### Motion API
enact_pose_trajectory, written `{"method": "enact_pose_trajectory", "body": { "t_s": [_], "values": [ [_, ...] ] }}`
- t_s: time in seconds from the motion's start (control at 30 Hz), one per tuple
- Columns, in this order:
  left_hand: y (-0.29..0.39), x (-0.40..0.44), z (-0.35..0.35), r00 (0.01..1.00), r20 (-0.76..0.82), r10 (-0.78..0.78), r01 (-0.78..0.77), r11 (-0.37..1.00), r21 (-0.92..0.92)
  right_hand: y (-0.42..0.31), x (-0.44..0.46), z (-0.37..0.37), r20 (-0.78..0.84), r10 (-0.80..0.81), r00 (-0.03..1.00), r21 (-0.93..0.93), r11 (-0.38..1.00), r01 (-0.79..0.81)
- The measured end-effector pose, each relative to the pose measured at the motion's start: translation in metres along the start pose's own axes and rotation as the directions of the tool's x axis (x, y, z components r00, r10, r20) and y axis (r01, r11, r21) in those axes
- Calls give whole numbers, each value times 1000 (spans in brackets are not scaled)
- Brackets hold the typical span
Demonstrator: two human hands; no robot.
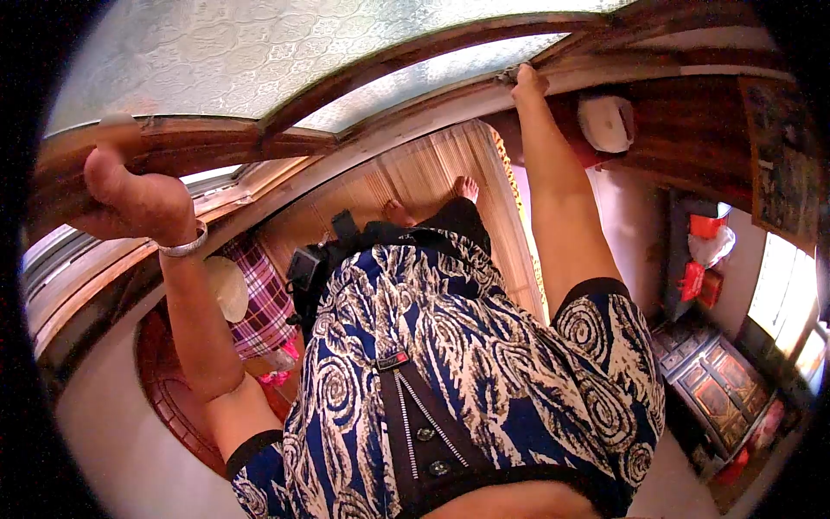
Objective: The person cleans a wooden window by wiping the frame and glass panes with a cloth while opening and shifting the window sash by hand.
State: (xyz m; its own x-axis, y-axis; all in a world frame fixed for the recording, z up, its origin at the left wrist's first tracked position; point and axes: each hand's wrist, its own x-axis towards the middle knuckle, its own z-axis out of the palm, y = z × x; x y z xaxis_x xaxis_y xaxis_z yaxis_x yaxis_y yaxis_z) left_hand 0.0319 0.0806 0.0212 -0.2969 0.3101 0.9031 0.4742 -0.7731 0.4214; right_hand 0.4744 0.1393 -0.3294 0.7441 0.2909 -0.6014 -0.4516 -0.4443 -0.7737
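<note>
A wooden window frame (199,137) with patterned frosted glass (259,52) fills the top of the head view. My left hand (143,199), with a silver bangle (186,242) at the wrist, grips the frame's wood on the left. Its thumb points up along the wood, while most of its fingers are hidden. Far to the right, my right hand (530,82) reaches up to the frame's lower rail (432,102). The fingers there are closed at a small dark thing against the wood, too small to name.
My bare feet (467,187) stand on a slatted mat (363,190). A plaid cloth (259,290) and a red chair (164,372) are at left. On the right are a white object (605,123) on the dark wall, a carved cabinet (722,385) and hanging red bags (693,278).
</note>
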Motion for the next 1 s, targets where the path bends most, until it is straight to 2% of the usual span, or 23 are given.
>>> {"method": "enact_pose_trajectory", "body": {
  "t_s": [0.07, 0.1, 0.2, 0.27, 0.33, 0.4, 0.47, 0.53, 0.57, 0.6, 0.67, 0.7, 0.73, 0.8, 0.87, 0.9, 0.93, 1.0],
  "values": [
    [0, -2, -2, 1000, 13, -5, 6, 1000, -20, 13, 22, 0, -10, 127, 992, 198, 972, -122],
    [-1, -3, -3, 1000, 13, 0, 0, 999, -42, 28, 32, 6, -13, 121, 993, 198, 973, -116],
    [-5, -7, -7, 1000, 15, -23, 24, 999, -30, 65, 31, 25, 144, 38, 989, 201, 977, -67],
    [-6, -6, -6, 999, 22, -47, 47, 999, -4, 69, 7, 31, 287, 241, 927, 269, 908, -320],
    [-5, -4, 2, 999, -48, 3, -4, 1000, -19, 95, -8, 45, 231, 242, 942, 268, 915, -301],
    [-8, -8, 5, 997, -77, 9, -9, 1000, -3, 95, -67, 51, 204, 371, 906, 133, 906, -401],
    [-8, -9, 5, 995, -102, 15, -13, 1000, 19, 146, -71, 74, 247, 248, 937, -33, 968, -248],
    [-3, -9, 10, 997, -71, 15, -8, 995, 104, 136, -141, 76, 200, 307, 930, -101, 951, -292],
    [-2, -13, 14, 993, -116, 0, 14, 993, 119, 181, -134, 97, 250, 265, 931, -143, 961, -236],
    [-8, -13, 14, 994, -111, 0, 14, 992, 127, 194, -142, 104, 264, 241, 934, -207, 960, -190],
    [-24, -10, 5, 998, -6, 69, -68, 996, 59, 192, -179, 107, 253, 207, 945, -357, 928, -108],
    [-19, -11, 7, 998, -1, 66, -66, 992, 108, 195, -187, 114, 217, 272, 938, -278, 938, -207],
    [-13, -13, 10, 998, 3, 64, -64, 985, 158, 203, -197, 117, 217, 282, 935, -284, 934, -216],
    [-11, -14, 19, 1000, -2, 31, -31, 993, 114, 212, -213, 114, 391, 304, 869, -408, 903, -132],
    [-15, -14, 21, 999, -21, 43, -40, 994, 105, 207, -245, 108, 445, 356, 821, -190, 934, -302],
    [-15, -13, 20, 999, 13, 33, -34, 991, 128, 186, -260, 102, 436, 431, 790, -141, 900, -413],
    [-16, -13, 20, 999, 51, 18, -26, 989, 147, 192, -254, 104, 436, 439, 785, -146, 896, -419],
    [-9, 2, 14, 998, 44, 45, -50, 992, 119, 189, -250, 107, 390, 351, 851, -355, 910, -212]
  ]
}}
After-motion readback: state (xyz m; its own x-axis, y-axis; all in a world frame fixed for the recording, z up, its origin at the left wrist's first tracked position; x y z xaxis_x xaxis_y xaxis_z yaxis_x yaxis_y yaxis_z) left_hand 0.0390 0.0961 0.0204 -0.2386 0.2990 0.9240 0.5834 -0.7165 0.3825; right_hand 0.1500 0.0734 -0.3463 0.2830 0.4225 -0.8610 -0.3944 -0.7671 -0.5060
